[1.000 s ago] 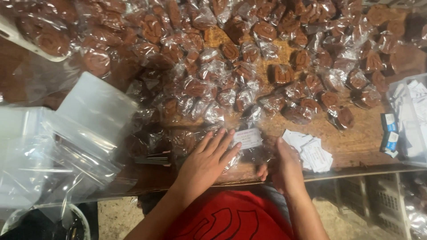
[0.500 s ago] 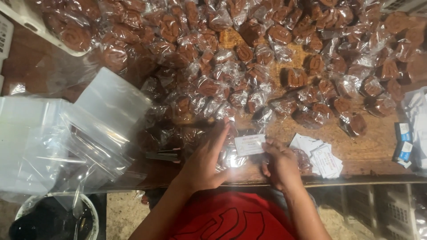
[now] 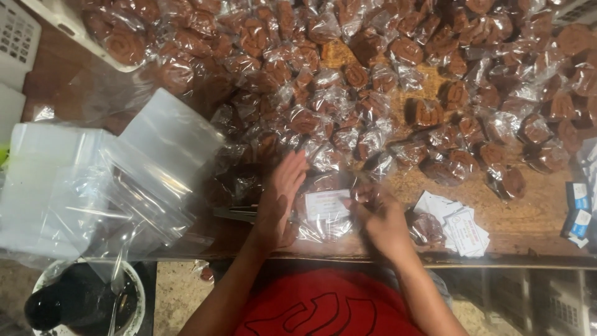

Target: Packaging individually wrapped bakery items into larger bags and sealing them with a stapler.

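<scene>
A clear bag (image 3: pixel 326 214) holding brown rolled pastries and a white paper label lies at the near edge of the wooden table (image 3: pixel 535 218). My left hand (image 3: pixel 280 199) rests flat on the bag's left side, fingers spread. At the bag's right edge my right hand (image 3: pixel 382 221) has its fingers curled, pinching the plastic. Behind them lies a big heap of brown rolled pastries (image 3: pixel 373 81) in clear wrappers.
A stack of empty clear plastic bags (image 3: pixel 112 180) lies at the left. Small white paper labels (image 3: pixel 457 224) sit right of my right hand. Small blue-and-black packets (image 3: pixel 578 208) are at the right edge. A white bucket (image 3: pixel 81 298) stands below the table's left.
The view has shifted so the table sits further right and lower. My left hand has turned more upright on the bag; my right hand has moved onto the bag's right edge.
</scene>
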